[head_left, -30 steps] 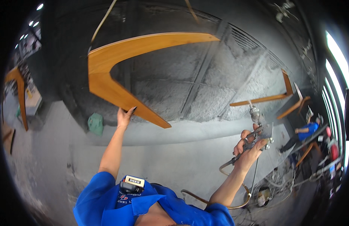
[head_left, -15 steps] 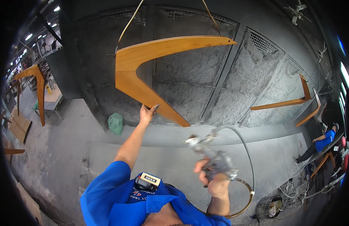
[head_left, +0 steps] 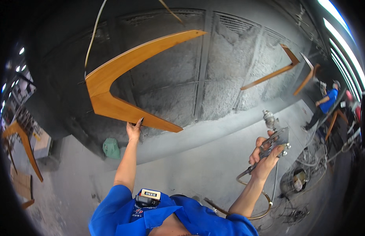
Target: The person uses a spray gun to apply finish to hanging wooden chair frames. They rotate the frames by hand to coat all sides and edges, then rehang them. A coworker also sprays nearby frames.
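A curved, V-shaped wooden furniture leg (head_left: 101, 103), orange-brown, hangs in front of me from cords with its opening to the right. My left hand (head_left: 134, 129) grips the lower edge of its lower arm, with the thumb up on the near face. Out to the right, my right hand (head_left: 266, 155) is wrapped round a metal spray gun (head_left: 280, 137), its front end pointing up and away from me. A hose (head_left: 265, 209) runs from the gun back past my right forearm. The gun is well apart from the wood.
A dusty grey booth wall (head_left: 226, 51) stands behind the wood. More wooden legs hang at the right (head_left: 269, 74) and left (head_left: 27, 149). A green bag (head_left: 111, 148) lies at the wall's foot. A bucket (head_left: 293, 181) and tangled hoses are at lower right, near another person (head_left: 328, 101).
My right hand has swung to the right and away from the wood with the spray gun. The view has turned right and tilted. My left hand keeps its hold on the furniture leg.
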Motion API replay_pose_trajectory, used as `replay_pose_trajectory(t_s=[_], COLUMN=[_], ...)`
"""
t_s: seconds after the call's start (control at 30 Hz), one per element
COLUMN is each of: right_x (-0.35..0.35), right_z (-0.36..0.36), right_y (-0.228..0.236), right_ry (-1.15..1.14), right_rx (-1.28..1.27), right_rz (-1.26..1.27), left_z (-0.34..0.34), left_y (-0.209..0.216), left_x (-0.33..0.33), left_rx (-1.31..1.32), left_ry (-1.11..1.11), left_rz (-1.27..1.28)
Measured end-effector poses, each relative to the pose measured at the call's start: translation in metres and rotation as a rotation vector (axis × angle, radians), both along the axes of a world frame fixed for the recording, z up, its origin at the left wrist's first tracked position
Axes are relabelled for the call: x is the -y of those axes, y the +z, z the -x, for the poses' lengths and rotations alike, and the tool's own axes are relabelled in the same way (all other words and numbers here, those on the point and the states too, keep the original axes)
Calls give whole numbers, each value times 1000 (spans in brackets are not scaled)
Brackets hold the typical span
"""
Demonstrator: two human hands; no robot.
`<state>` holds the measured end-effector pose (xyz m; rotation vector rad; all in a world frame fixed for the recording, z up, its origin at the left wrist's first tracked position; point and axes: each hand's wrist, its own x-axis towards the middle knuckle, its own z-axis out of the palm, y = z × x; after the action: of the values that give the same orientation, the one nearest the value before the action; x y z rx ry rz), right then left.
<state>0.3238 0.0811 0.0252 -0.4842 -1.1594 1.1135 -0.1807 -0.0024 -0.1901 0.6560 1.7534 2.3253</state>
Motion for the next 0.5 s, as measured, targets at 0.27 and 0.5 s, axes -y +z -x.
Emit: replay_pose_trajectory(t_s=[0.27,0.5], right_x=[31,94], right_z=[5,65], right_y=[-9,-30], right_ry=[167,568], right_rx=[33,210], right_rz=[-66,65], left_z=[9,61], left_y=[6,67], left_x=[2,66], left_rx=[-2,198], left_ry=[-193,-364], left_rz=[168,-432])
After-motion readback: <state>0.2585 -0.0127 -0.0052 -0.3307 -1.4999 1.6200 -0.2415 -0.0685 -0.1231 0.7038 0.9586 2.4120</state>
